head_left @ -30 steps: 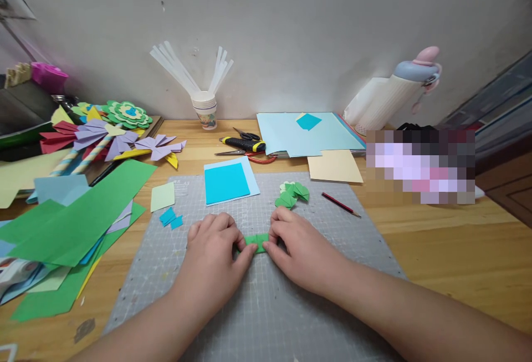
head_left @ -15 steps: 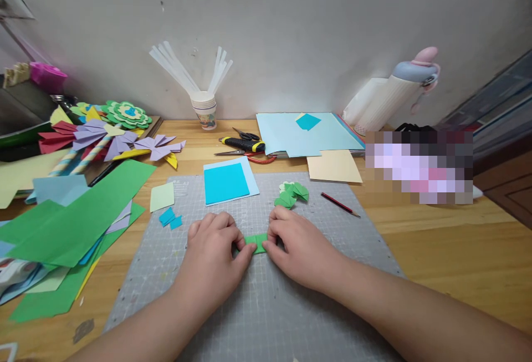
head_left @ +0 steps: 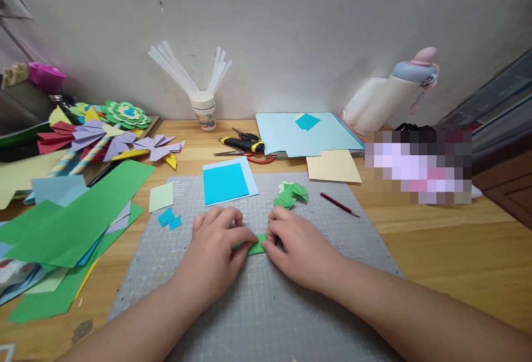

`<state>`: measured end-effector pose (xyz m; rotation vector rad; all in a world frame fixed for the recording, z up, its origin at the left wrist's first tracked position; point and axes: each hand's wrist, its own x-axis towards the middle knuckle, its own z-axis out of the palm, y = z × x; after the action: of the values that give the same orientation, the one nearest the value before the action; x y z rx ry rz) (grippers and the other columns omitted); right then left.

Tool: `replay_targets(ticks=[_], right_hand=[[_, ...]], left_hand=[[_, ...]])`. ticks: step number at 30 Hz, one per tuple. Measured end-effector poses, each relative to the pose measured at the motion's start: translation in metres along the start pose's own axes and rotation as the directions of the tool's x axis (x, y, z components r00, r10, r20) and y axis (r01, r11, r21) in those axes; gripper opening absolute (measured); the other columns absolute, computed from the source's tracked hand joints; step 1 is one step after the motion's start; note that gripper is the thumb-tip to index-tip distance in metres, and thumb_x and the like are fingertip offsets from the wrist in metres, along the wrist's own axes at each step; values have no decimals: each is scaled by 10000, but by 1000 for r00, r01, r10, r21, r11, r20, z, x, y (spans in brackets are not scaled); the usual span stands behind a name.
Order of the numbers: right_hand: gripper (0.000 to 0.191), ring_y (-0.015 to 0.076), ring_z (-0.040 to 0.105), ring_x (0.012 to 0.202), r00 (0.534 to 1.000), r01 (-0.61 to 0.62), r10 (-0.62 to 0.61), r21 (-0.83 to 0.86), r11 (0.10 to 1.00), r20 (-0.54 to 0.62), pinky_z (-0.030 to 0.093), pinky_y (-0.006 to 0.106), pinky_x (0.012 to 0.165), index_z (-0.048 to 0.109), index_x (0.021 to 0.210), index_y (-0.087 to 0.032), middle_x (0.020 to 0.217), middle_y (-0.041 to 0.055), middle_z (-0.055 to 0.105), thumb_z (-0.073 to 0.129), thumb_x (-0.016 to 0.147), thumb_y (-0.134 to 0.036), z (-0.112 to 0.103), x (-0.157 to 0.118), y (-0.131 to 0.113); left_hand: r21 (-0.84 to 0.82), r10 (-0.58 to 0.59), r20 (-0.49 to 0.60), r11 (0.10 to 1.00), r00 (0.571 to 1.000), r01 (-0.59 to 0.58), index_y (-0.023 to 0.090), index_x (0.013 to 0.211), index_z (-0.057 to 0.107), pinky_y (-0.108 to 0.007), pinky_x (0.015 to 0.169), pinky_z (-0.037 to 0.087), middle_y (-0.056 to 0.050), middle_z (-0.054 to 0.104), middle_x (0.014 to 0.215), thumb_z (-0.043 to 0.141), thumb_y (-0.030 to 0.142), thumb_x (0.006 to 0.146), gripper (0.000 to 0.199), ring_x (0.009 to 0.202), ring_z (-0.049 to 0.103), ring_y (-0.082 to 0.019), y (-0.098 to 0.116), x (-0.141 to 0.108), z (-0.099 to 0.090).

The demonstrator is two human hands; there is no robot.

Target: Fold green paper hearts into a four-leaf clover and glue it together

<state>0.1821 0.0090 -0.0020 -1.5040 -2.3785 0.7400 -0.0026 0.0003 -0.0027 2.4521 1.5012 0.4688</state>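
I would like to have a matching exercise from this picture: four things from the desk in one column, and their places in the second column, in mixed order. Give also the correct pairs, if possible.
Things
1. Folded green paper
2. Pencil
3. Paper cups
4. Bright blue square

Places
A. Behind the mat, with white strips standing in them
B. On top of a pale blue sheet
C. Touched by the left hand and the right hand
D. On the mat, near its right edge

Right pairs: 1-C, 2-D, 3-A, 4-B
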Motion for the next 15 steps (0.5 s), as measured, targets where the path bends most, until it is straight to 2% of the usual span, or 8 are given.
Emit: replay_targets(ticks=[6, 11, 13, 15], right_hand=[[135, 148, 522, 787, 1000, 3, -3, -21, 1000, 0, 357, 282, 663, 558, 697, -166, 876, 23, 521, 545, 826, -205, 1, 1, 2], [123, 153, 514, 780, 999, 30, -31, -57, 998, -10, 362, 284, 664, 564, 730, -165, 878, 32, 523, 531, 839, -213, -1, -1, -2], [111, 155, 511, 769, 997, 78, -79, -82, 994, -15, 359, 284, 649, 587, 805, -165, 897, 43, 533, 507, 857, -223, -4, -5, -5], [161, 160, 517, 764, 983, 183, -184, -118, 976, 2, 352, 289, 648, 608, 874, -176, 872, 41, 554, 459, 887, -234, -6, -10, -9]], left_hand=[[48, 33, -16, 998, 999, -32, 393, 832, 717, -389, 754, 280, -9, 573, 945, 573, 212, 821, 232, 925, 482, -221, -1, -1, -1], [40, 2, 55, 999, 998, -4, 384, 881, 714, -391, 771, 294, -14, 566, 937, 533, 163, 823, 291, 936, 474, -221, -3, 0, -4], [31, -6, 79, 1000, 997, 3, 377, 879, 713, -388, 774, 296, -13, 558, 931, 492, 97, 816, 362, 940, 471, -215, -4, 0, -4], [23, -15, 86, 1000, 996, 13, 381, 876, 714, -383, 772, 295, -10, 552, 922, 464, 50, 807, 420, 936, 471, -208, -7, 0, -3]])
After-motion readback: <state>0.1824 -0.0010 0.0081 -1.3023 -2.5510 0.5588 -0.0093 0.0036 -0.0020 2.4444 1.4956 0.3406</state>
